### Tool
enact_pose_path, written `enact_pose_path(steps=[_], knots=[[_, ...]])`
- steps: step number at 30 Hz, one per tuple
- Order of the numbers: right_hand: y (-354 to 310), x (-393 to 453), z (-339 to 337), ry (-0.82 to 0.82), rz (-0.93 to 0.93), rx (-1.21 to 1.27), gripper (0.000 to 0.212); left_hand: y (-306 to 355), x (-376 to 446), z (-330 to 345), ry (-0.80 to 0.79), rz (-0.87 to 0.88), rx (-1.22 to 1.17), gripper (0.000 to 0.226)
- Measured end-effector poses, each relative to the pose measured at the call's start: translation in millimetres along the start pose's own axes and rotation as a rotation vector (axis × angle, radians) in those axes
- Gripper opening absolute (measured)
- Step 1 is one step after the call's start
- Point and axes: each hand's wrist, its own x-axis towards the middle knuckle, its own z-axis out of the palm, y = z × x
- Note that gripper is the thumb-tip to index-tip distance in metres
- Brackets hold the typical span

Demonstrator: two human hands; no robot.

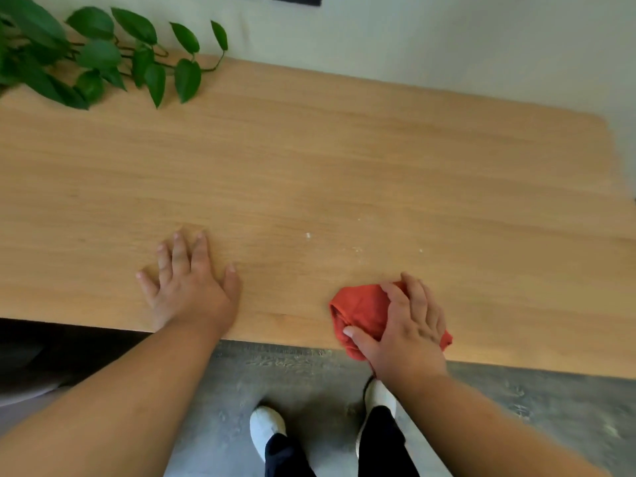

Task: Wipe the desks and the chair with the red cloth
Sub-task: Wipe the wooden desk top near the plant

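2 hands on desk (pixel 344 160), right hand (pixel 409 325) fingers grasping red cloth (pixel 361 308) underneath, left hand (pixel 187 287) released flat

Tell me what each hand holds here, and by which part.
The right hand presses the bunched red cloth onto the desk, fingers over its top. The left hand holds nothing.
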Motion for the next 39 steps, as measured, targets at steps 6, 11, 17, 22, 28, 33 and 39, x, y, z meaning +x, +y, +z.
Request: enact_pose_path(steps=[6, 11, 17, 22, 28, 33, 39], knots=[[66, 20, -49, -0.102, -0.127, -0.169, 0.068, 2, 3, -1, -0.029, 0.013, 0.037, 0.079], [49, 18, -38, 0.058, 0.338, 0.198, 0.073, 13, 20, -9, -0.050, 0.112, 0.072, 0.079], [9, 50, -7, 0.126, 0.673, 0.216, 0.099, 11, 26, -8, -0.032, 0.217, 0.062, 0.073], [14, 71, -11, 0.196, 0.647, 0.192, 0.097, 11, 27, -8, -0.049, 0.229, 0.055, 0.072], [16, 93, -11, 0.226, 0.400, 0.119, 0.076, 10, 27, -9, -0.057, 0.245, 0.069, 0.072], [-15, 121, -6, 0.146, 0.015, 0.092, 0.085, 10, 28, -6, -0.045, 0.240, 0.037, 0.069], [-81, 146, 6, -0.122, -0.436, -0.049, 0.105, 9, 29, -2, -0.024, 0.247, 0.051, 0.068]])
